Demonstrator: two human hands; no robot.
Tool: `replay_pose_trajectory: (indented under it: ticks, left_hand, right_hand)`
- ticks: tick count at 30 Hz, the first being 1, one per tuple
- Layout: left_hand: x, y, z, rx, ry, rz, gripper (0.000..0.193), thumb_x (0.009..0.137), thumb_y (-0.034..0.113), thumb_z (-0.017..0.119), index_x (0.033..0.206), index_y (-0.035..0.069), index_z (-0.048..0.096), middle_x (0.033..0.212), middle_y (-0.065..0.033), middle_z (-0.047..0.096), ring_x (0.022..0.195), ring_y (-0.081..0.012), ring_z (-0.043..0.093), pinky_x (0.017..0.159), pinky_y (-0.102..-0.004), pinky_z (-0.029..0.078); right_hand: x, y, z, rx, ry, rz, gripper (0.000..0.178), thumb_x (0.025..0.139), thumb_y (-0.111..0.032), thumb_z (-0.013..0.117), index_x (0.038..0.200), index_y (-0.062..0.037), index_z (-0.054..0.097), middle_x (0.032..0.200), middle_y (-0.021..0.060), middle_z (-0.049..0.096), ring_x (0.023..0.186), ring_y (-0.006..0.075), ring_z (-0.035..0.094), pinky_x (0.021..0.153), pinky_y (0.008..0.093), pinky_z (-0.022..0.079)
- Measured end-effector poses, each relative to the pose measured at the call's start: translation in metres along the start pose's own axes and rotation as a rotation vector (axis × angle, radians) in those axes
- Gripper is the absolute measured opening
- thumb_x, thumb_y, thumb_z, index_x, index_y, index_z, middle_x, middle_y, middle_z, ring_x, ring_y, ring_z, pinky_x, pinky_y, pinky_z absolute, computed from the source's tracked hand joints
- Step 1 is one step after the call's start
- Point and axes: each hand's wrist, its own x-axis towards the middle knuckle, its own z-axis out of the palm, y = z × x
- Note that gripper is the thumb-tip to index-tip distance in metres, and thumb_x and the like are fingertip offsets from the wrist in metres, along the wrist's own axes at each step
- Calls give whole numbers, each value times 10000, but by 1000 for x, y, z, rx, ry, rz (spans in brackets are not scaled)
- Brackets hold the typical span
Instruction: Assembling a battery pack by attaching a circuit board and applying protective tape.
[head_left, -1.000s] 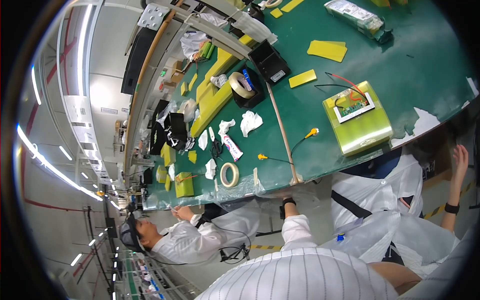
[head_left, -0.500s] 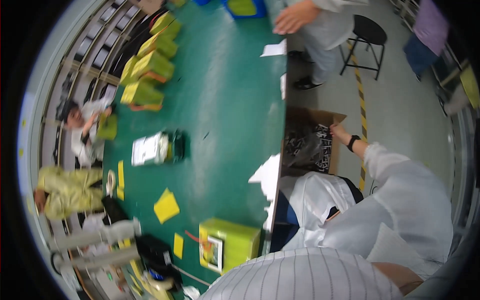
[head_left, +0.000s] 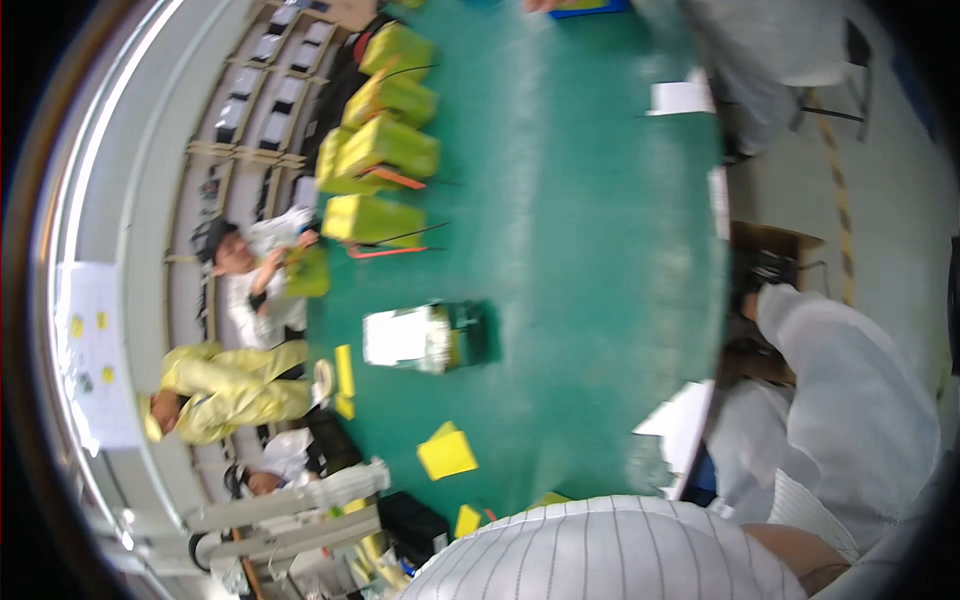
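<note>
One own hand in view: right hand [head_left: 750, 304], low at the box [head_left: 795, 240], off the worktop's [head_left: 580, 250] right edge. Blur and shadow there; can't tell if its grip is open or closed. Left hand out of frame. Box sits below worktop level, presumably for easy arm's reach. Yellow packs [head_left: 390, 145] line the worktop's left edge, leads [head_left: 388, 252] toward its middle, likely to avoid tangling. Bundle [head_left: 395, 338] lies on the worktop's left half.

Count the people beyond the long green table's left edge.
3: a person in white with a dark cap, holding a yellow-green block; a person in yellow clothing below; a partly hidden person in white lowest. Others may be hidden.
</note>
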Motion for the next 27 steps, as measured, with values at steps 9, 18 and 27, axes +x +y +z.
replay_pose_trajectory:
  ticks: [9, 18, 27]
  left_hand:
    - [70, 10, -132, 145, 284, 250, 663, 945, 398, 673, 1452, 73, 394, 1349, -200, 559, 1084, -408, 637, 905, -511, 508]
    - [22, 16, -204, 219, 479, 369, 709, 934, 398, 695, 1481, 90, 366, 1394, -207, 539, 1114, -424, 632, 926, -532, 501]
    - [-110, 55, -266, 240, 756, 497, 758, 923, 398, 718, 1510, 106, 338, 1440, -214, 520, 1144, -440, 627, 947, -553, 494]
  right_hand:
    - [-14, -136, 1, 461, -38, -57, 34, 885, -93, 635, 901, -74, 657, 793, 63, 673, 712, 250, 631, 687, 349, 518]
    - [-56, -64, -17, 782, -89, -17, 57, 923, -102, 645, 920, -88, 590, 767, 44, 614, 678, 201, 573, 630, 332, 468]
    - [-85, 68, -106, 1102, -167, -68, 134, 961, -112, 654, 939, -103, 523, 742, 25, 556, 643, 153, 515, 573, 315, 417]
